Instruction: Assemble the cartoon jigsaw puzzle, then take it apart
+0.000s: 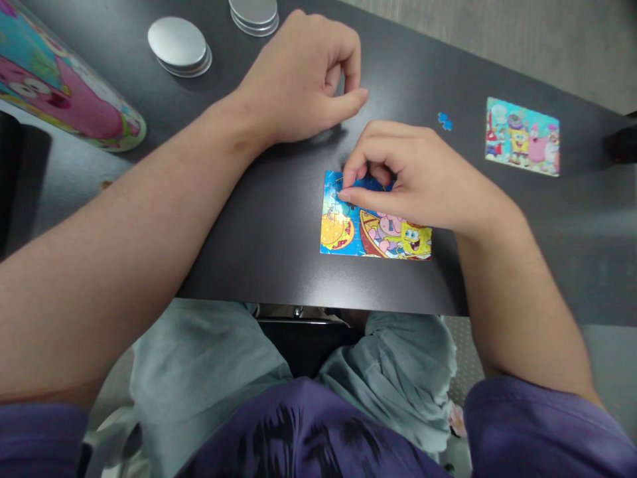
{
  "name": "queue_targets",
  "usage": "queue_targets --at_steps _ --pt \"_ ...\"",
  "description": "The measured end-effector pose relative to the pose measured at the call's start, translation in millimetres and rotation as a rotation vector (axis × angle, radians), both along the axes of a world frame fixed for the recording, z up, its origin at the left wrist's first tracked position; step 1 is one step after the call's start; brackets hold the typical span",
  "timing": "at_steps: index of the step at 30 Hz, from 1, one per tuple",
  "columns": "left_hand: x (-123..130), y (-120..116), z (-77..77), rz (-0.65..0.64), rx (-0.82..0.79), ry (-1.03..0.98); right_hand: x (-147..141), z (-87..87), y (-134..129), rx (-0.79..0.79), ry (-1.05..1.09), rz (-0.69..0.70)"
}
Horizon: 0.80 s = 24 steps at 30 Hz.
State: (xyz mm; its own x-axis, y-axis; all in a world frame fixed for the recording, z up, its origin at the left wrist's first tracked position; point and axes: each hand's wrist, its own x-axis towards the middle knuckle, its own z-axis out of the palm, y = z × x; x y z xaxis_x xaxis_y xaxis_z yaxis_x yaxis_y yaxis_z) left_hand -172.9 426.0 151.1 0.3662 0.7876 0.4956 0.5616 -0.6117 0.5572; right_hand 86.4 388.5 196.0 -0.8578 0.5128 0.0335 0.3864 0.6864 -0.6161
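Observation:
A cartoon jigsaw puzzle point(343, 226) with a burger and a yellow sponge character lies on the dark table near its front edge. Over its upper part is my right hand point(413, 176), thumb and forefinger pinched at a blue puzzle piece by the upper left; the fingers hide much of the top. My left hand point(313, 73) rests on the table above the puzzle, fingers curled in and thumb close to the forefinger, with nothing visible in it. A loose blue puzzle piece point(444, 121) lies to the upper right of my right hand.
Another cartoon puzzle picture point(522, 136) lies at the right. Silver round lids are stacked at the upper left point(178, 43) and top point(255, 13). A large cartoon-printed cylinder point(70, 86) lies at the far left. A dark object point(622, 143) stands at the right edge.

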Motion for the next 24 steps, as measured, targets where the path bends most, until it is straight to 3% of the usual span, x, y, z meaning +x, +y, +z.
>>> queue_targets --at_steps 4,7,12,14,17,24 --pt "1 -3 4.4 0.003 -0.041 0.010 0 4.7 -3 0.008 0.016 -0.033" --pt "1 -3 5.2 0.016 -0.051 0.008 11 6.6 6 0.109 0.098 -0.140" --pt "-4 -5 7.6 0.039 -0.134 0.032 56 -4.7 54 0.379 0.309 -0.530" --pt "-6 -7 8.3 0.055 -0.189 0.039 78 -9.6 74 0.423 0.290 -0.667" --pt "-7 -9 7.3 0.083 -0.253 0.042 101 -13.8 90 0.427 0.122 -0.776" --pt "-8 -10 5.8 0.098 -0.284 0.031 105 -11.7 79 0.117 -0.116 -0.693"
